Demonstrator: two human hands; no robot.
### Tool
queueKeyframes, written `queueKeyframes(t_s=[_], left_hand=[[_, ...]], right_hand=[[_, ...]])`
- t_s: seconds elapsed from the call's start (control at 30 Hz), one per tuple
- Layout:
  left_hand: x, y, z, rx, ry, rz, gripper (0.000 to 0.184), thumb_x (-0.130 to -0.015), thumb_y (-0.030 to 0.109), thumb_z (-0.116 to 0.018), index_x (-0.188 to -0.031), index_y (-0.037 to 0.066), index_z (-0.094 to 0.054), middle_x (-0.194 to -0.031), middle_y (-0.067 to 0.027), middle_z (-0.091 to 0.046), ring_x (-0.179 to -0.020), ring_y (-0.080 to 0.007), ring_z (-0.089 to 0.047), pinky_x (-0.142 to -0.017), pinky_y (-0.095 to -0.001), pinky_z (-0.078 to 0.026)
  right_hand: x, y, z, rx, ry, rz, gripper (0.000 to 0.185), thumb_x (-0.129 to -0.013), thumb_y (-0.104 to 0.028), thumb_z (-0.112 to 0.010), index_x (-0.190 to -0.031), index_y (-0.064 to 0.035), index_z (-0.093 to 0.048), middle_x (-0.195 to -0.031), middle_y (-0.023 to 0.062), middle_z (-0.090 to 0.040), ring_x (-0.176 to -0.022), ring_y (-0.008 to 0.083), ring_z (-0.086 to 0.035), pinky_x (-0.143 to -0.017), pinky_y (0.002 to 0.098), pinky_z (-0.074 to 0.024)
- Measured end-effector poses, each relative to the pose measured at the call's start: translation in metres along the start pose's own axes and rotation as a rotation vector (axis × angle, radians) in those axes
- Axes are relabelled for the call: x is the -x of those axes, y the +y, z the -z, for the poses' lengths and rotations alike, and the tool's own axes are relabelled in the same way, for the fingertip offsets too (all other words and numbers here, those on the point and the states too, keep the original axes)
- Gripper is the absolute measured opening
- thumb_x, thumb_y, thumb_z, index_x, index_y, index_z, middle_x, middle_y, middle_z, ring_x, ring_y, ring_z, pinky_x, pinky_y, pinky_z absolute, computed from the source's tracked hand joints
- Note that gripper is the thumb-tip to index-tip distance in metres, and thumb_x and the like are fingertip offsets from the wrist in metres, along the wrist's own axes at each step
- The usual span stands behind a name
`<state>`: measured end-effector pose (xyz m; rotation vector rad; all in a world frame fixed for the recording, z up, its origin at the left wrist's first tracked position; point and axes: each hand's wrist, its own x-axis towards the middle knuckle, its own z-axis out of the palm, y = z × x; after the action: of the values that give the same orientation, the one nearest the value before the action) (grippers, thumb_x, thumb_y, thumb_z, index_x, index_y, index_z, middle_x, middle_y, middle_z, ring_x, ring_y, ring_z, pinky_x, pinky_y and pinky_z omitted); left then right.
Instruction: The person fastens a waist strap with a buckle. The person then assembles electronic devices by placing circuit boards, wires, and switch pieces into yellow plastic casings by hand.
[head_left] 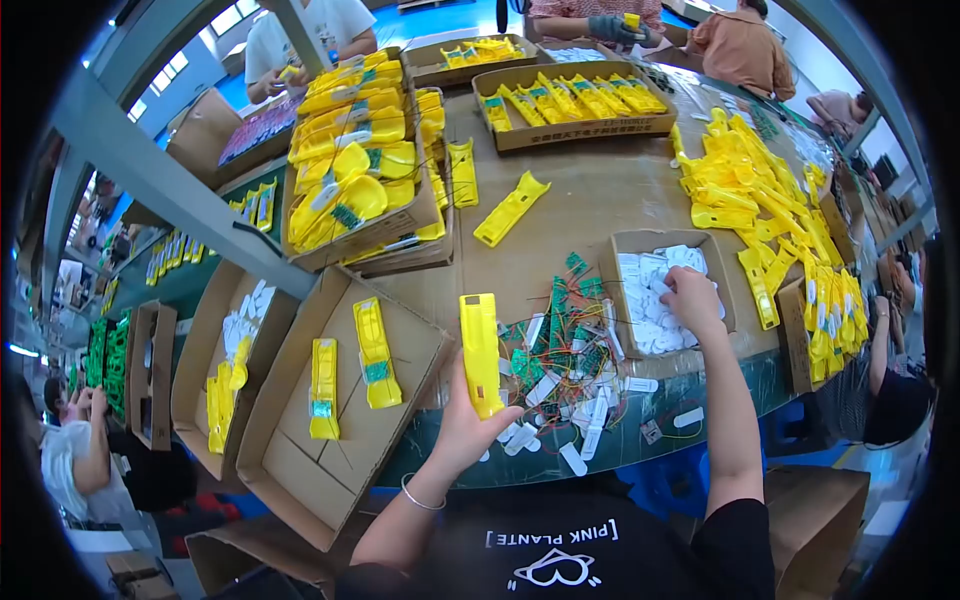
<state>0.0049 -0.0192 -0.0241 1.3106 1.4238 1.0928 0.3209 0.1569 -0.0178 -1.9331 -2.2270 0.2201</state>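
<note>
My left hand (468, 425) is closed around the lower end of a long yellow plastic housing (480, 350), held upright above the table's front edge. My right hand (694, 303) reaches into a cardboard box (727, 265) of small white plastic pieces (645, 300). Its fingers are pinched together on a white piece, which they largely cover. Between my hands lies a tangled pile of green circuit boards (557, 320), with thin red and black wires and white plastic strips (592, 440) among them.
At my left an open cardboard tray (300, 470) holds two yellow housings with green boards. Full boxes of yellow housings (350, 200) are stacked behind it. A loose housing (512, 208) lies mid-table, and a heap of yellow parts (740, 180) is on the right. Co-workers sit around.
</note>
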Motion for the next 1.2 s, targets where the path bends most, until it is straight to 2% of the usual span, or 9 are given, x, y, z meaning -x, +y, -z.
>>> queueKeyframes(t_s=[0.3, 0.43, 0.5, 0.67, 0.83, 0.9, 0.97, 1.03, 1.2], left_hand=[[0.015, 0.018, 0.005, -0.316, 0.053, -0.072, 0.104, -0.060, 0.022, -0.079, -0.136, -0.002, -0.012, -0.122, -0.0216, -0.038, -0.110, -0.0339, -0.043, -0.089, -0.0368, -0.039], [0.019, 0.017, -0.001, -0.358, 0.077, -0.142, 0.097, -0.062, 0.021, -0.077, -0.135, -0.002, -0.017, -0.109, -0.0217, -0.045, -0.101, -0.0367, -0.047, -0.082, -0.0387, -0.042], [0.019, 0.013, -0.006, -0.404, 0.084, -0.218, 0.093, -0.063, 0.018, -0.076, -0.134, -0.001, -0.020, -0.104, -0.0207, -0.047, -0.095, -0.0362, -0.050, -0.079, -0.0389, -0.044], [0.027, 0.020, -0.018, -0.479, 0.013, -0.262, 0.075, -0.065, 0.011, -0.070, -0.128, -0.002, -0.033, -0.094, -0.0196, -0.055, -0.081, -0.0350, -0.057, -0.070, -0.0363, -0.048], [0.031, 0.011, -0.002, -0.284, 0.065, -0.216, 0.073, -0.069, 0.010, -0.067, -0.130, -0.003, -0.029, -0.109, -0.0204, -0.053, -0.097, -0.0283, -0.056, -0.081, -0.0330, -0.045], [0.029, 0.009, 0.003, 0.575, 0.037, 0.034, 0.075, -0.074, 0.010, -0.064, -0.134, -0.002, -0.020, -0.123, -0.0171, -0.045, -0.111, -0.0220, -0.048, -0.091, -0.0316, -0.039], [0.027, 0.008, 0.011, 0.614, -0.023, 0.071, 0.078, -0.078, 0.011, -0.063, -0.137, 0.001, -0.012, -0.129, -0.0127, -0.038, -0.116, -0.0190, -0.042, -0.096, -0.0307, -0.034], [0.024, 0.007, 0.001, 0.792, -0.009, -0.002, 0.081, -0.076, 0.014, -0.066, -0.137, 0.003, -0.013, -0.128, -0.0126, -0.039, -0.113, -0.0190, -0.044, -0.094, -0.0303, -0.036], [0.031, 0.009, -0.009, 0.826, -0.001, -0.023, 0.086, -0.074, 0.017, -0.070, -0.138, 0.004, -0.013, -0.123, -0.0099, -0.043, -0.111, -0.0180, -0.046, -0.093, -0.0298, -0.038]], right_hand=[[0.006, 0.000, 0.015, -0.073, 0.250, 0.076, 0.021, -0.070, 0.000, -0.063, -0.089, 0.0000, -0.053, -0.078, 0.0151, -0.055, -0.070, 0.0281, -0.055, -0.063, 0.0338, -0.0451], [0.022, -0.072, 0.033, -0.520, 0.607, 0.192, 0.009, -0.078, -0.005, -0.056, -0.084, -0.0008, -0.050, -0.081, 0.0140, -0.046, -0.075, 0.0298, -0.048, -0.065, 0.0384, -0.0420], [0.032, -0.118, 0.032, -0.497, 0.706, 0.429, 0.009, -0.081, -0.003, -0.053, -0.089, -0.0018, -0.048, -0.082, 0.0109, -0.047, -0.075, 0.0236, -0.048, -0.067, 0.0314, -0.0419], [0.065, -0.223, 0.005, -0.436, 0.524, 0.983, 0.014, -0.070, -0.004, -0.058, -0.083, -0.0057, -0.052, -0.084, 0.0098, -0.050, -0.080, 0.0277, -0.051, -0.070, 0.0384, -0.0424], [0.008, -0.174, 0.024, -0.478, 0.728, 0.562, 0.008, -0.074, -0.002, -0.059, -0.081, -0.0033, -0.055, -0.076, 0.0086, -0.053, -0.077, 0.0232, -0.055, -0.066, 0.0343, -0.0443], [0.039, -0.167, 0.040, -0.856, 0.208, 0.345, 0.007, -0.076, -0.002, -0.060, -0.081, -0.0017, -0.055, -0.077, 0.0066, -0.056, -0.069, 0.0151, -0.056, -0.061, 0.0289, -0.0452], [0.078, -0.171, 0.023, -1.152, -0.226, 0.376, 0.009, -0.078, -0.001, -0.059, -0.085, -0.0013, -0.054, -0.079, 0.0033, -0.058, -0.066, 0.0086, -0.054, -0.060, 0.0234, -0.0454], [0.113, -0.180, 0.001, -1.463, -0.537, 0.159, 0.011, -0.080, -0.002, -0.058, -0.090, -0.0012, -0.052, -0.078, 0.0011, -0.057, -0.066, 0.0070, -0.054, -0.062, 0.0211, -0.0457], [0.129, -0.189, -0.009, -1.579, -0.473, 0.101, 0.014, -0.081, -0.004, -0.059, -0.091, -0.0006, -0.050, -0.079, 0.0022, -0.056, -0.069, 0.0059, -0.054, -0.061, 0.0199, -0.0447]])
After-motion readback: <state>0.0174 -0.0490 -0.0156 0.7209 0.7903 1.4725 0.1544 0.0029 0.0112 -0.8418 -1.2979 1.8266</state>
